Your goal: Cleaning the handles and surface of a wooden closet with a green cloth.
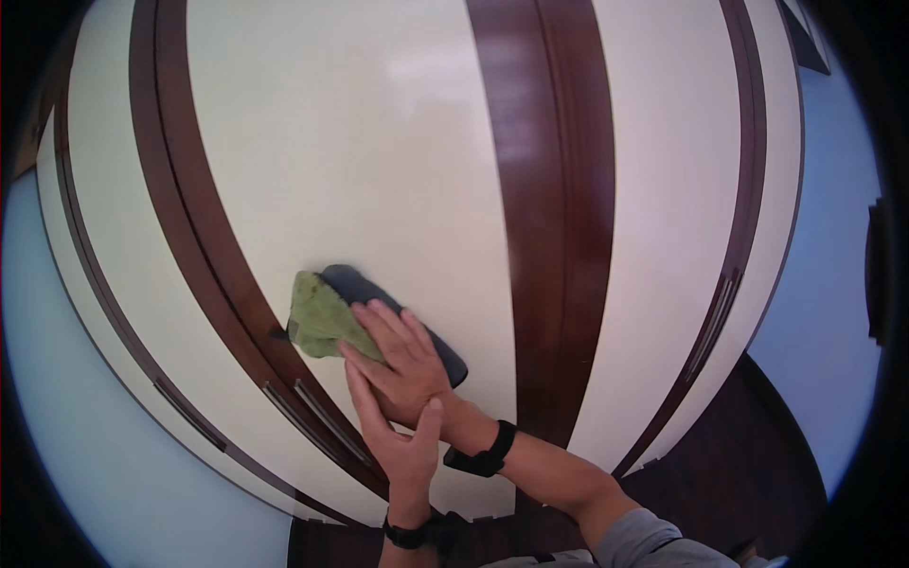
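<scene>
My right hand (409, 367) lies over a crumpled green cloth (322, 312) and a dark blue-grey oblong thing with rounded ends (445, 360), both against the cream cabinet door. The cloth sticks out on the left between its thumb and stretched fingers. Just below, my left hand (402, 447) reaches up with straight fingers, its thumb apart and resting by the right wrist. Its fingertips are beside the right thumb and the cloth's lower edge. What the oblong thing is, I cannot make out; my right hand covers its middle.
Dark red-brown strips (559, 237) run up the tall cabinet. Paired metal handles (317, 417) stick out at lower left, with another handle (710, 331) at right. Pale blue wall (814, 293) flanks the cabinet, and the dark floor (729, 464) shows at lower right.
</scene>
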`<act>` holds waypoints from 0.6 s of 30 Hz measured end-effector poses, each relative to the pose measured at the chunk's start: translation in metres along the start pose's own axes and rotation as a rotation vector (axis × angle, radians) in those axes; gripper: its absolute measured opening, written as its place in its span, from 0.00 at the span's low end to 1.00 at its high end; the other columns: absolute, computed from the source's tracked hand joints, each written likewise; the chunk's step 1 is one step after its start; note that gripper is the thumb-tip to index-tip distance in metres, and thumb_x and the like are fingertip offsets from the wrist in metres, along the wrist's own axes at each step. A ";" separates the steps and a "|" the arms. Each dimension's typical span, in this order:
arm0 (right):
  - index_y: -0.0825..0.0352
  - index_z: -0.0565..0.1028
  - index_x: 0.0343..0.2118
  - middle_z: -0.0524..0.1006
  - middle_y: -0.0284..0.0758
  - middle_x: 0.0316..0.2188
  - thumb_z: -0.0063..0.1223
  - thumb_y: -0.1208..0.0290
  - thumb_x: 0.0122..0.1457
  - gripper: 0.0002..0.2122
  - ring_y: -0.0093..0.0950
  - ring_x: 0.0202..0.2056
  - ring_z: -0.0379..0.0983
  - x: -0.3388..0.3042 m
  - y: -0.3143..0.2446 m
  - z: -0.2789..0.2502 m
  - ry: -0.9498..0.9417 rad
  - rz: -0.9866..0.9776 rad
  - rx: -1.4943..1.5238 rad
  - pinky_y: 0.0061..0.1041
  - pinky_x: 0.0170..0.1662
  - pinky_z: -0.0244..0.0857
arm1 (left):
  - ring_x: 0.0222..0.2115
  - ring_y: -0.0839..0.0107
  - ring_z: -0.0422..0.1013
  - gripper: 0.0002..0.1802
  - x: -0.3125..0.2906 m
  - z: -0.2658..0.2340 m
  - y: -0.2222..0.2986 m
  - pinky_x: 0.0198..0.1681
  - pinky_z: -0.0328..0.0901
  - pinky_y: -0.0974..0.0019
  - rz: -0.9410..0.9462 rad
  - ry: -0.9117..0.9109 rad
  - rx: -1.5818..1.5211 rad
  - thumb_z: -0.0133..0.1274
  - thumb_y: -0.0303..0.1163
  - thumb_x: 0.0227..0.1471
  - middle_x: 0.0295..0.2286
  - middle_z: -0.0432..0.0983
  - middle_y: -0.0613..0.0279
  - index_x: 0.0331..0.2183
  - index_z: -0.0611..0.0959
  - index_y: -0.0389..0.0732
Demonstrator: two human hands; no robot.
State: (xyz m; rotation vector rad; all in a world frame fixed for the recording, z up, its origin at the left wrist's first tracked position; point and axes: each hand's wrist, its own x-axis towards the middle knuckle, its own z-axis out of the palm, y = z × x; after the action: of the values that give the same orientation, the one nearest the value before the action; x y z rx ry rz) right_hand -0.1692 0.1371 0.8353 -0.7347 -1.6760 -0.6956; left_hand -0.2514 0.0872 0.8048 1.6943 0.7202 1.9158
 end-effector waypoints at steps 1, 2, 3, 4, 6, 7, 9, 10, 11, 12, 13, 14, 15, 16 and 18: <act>0.62 0.81 0.58 0.67 0.45 0.71 0.58 0.69 0.64 0.19 0.42 0.72 0.62 -0.004 0.004 -0.002 0.033 0.020 -0.013 0.46 0.74 0.53 | 0.71 0.54 0.56 0.59 -0.001 0.002 -0.004 0.72 0.53 0.55 0.029 -0.044 0.033 0.64 0.29 0.49 0.72 0.53 0.41 0.74 0.51 0.29; 0.60 0.82 0.58 0.69 0.45 0.69 0.61 0.69 0.63 0.20 0.44 0.70 0.64 -0.008 0.007 -0.004 0.061 0.034 -0.021 0.47 0.73 0.53 | 0.71 0.53 0.56 0.60 -0.002 0.004 -0.013 0.72 0.54 0.55 0.048 -0.076 0.018 0.66 0.31 0.49 0.72 0.52 0.41 0.74 0.51 0.29; 0.60 0.82 0.58 0.69 0.45 0.69 0.61 0.69 0.63 0.20 0.44 0.70 0.64 -0.011 0.012 -0.008 0.061 0.036 -0.016 0.47 0.73 0.53 | 0.71 0.53 0.56 0.60 -0.003 0.008 -0.018 0.72 0.54 0.55 0.046 -0.075 0.023 0.66 0.31 0.49 0.72 0.52 0.41 0.74 0.51 0.29; 0.60 0.81 0.59 0.69 0.46 0.69 0.62 0.69 0.62 0.20 0.44 0.70 0.64 -0.014 0.017 -0.012 0.086 0.056 -0.036 0.49 0.73 0.53 | 0.71 0.52 0.56 0.60 -0.002 0.012 -0.022 0.72 0.54 0.54 0.073 -0.118 0.030 0.67 0.34 0.50 0.72 0.52 0.40 0.74 0.51 0.29; 0.59 0.81 0.60 0.69 0.47 0.69 0.62 0.68 0.62 0.22 0.45 0.70 0.64 -0.021 0.023 -0.013 0.121 0.093 -0.080 0.51 0.71 0.51 | 0.72 0.50 0.53 0.61 -0.001 0.015 -0.030 0.73 0.53 0.52 0.085 -0.182 0.037 0.67 0.43 0.52 0.73 0.51 0.40 0.74 0.52 0.28; 0.59 0.81 0.60 0.69 0.47 0.69 0.62 0.68 0.62 0.22 0.45 0.70 0.64 -0.027 0.022 -0.010 0.114 0.096 -0.077 0.51 0.71 0.51 | 0.72 0.50 0.53 0.61 -0.001 0.012 -0.037 0.73 0.53 0.52 0.076 -0.180 0.038 0.67 0.43 0.52 0.73 0.51 0.40 0.74 0.52 0.28; 0.59 0.81 0.60 0.68 0.48 0.69 0.62 0.68 0.63 0.21 0.44 0.70 0.64 -0.039 0.016 0.001 0.088 0.164 -0.178 0.47 0.69 0.51 | 0.73 0.49 0.51 0.61 -0.001 0.002 -0.056 0.73 0.51 0.51 0.132 -0.238 0.041 0.66 0.46 0.52 0.73 0.50 0.40 0.73 0.52 0.27; 0.58 0.81 0.60 0.69 0.47 0.68 0.61 0.67 0.63 0.21 0.43 0.68 0.65 -0.048 0.013 0.011 0.081 0.188 -0.209 0.43 0.66 0.52 | 0.74 0.48 0.49 0.61 -0.003 -0.004 -0.068 0.74 0.49 0.49 0.117 -0.259 0.031 0.67 0.45 0.52 0.73 0.49 0.39 0.73 0.52 0.26; 0.58 0.81 0.60 0.69 0.47 0.68 0.61 0.67 0.63 0.21 0.43 0.68 0.65 -0.058 0.011 0.023 0.071 0.201 -0.188 0.43 0.66 0.52 | 0.74 0.48 0.49 0.61 -0.005 -0.012 -0.081 0.74 0.49 0.49 0.100 -0.254 0.051 0.67 0.45 0.52 0.73 0.49 0.39 0.73 0.52 0.26; 0.58 0.81 0.60 0.69 0.47 0.68 0.62 0.67 0.62 0.21 0.44 0.67 0.66 -0.069 0.013 0.037 0.065 0.237 -0.216 0.43 0.65 0.53 | 0.74 0.48 0.49 0.60 -0.005 -0.018 -0.097 0.74 0.49 0.49 0.100 -0.278 0.074 0.66 0.44 0.52 0.73 0.48 0.38 0.73 0.52 0.26; 0.58 0.81 0.60 0.69 0.47 0.67 0.62 0.67 0.62 0.22 0.45 0.65 0.66 -0.081 0.016 0.054 0.058 0.273 -0.243 0.42 0.64 0.54 | 0.74 0.47 0.49 0.60 -0.005 -0.025 -0.114 0.74 0.48 0.49 0.099 -0.302 0.098 0.66 0.43 0.52 0.73 0.48 0.37 0.73 0.53 0.25; 0.58 0.81 0.60 0.70 0.49 0.66 0.63 0.67 0.61 0.23 0.49 0.63 0.67 -0.095 0.022 0.072 0.057 0.289 -0.225 0.44 0.64 0.57 | 0.74 0.44 0.46 0.60 -0.004 -0.030 -0.132 0.74 0.47 0.47 0.066 -0.333 0.104 0.66 0.43 0.52 0.73 0.47 0.34 0.72 0.53 0.24; 0.58 0.81 0.60 0.70 0.49 0.66 0.63 0.67 0.61 0.23 0.49 0.63 0.67 -0.113 0.029 0.095 0.060 0.289 -0.212 0.44 0.64 0.57 | 0.74 0.44 0.46 0.60 -0.003 -0.037 -0.160 0.74 0.47 0.47 0.067 -0.327 0.116 0.66 0.43 0.52 0.73 0.47 0.34 0.72 0.53 0.24; 0.59 0.81 0.60 0.69 0.51 0.66 0.63 0.68 0.60 0.23 0.51 0.62 0.67 -0.130 0.037 0.115 0.057 0.307 -0.203 0.46 0.63 0.58 | 0.74 0.43 0.46 0.60 -0.001 -0.043 -0.187 0.74 0.48 0.47 0.092 -0.364 0.114 0.67 0.44 0.52 0.72 0.47 0.33 0.72 0.53 0.24; 0.63 0.80 0.60 0.69 0.55 0.65 0.63 0.69 0.60 0.23 0.56 0.61 0.67 -0.163 0.065 0.145 0.069 0.300 -0.151 0.50 0.63 0.61 | 0.74 0.40 0.46 0.60 -0.001 -0.037 -0.239 0.73 0.48 0.46 0.119 -0.383 0.089 0.67 0.46 0.53 0.71 0.47 0.29 0.72 0.54 0.24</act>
State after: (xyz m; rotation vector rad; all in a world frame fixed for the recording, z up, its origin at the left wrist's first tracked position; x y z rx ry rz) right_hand -0.1777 0.2706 0.6517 -1.0338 -1.4222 -0.6303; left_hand -0.2855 0.2618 0.6413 2.1208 0.5717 1.5798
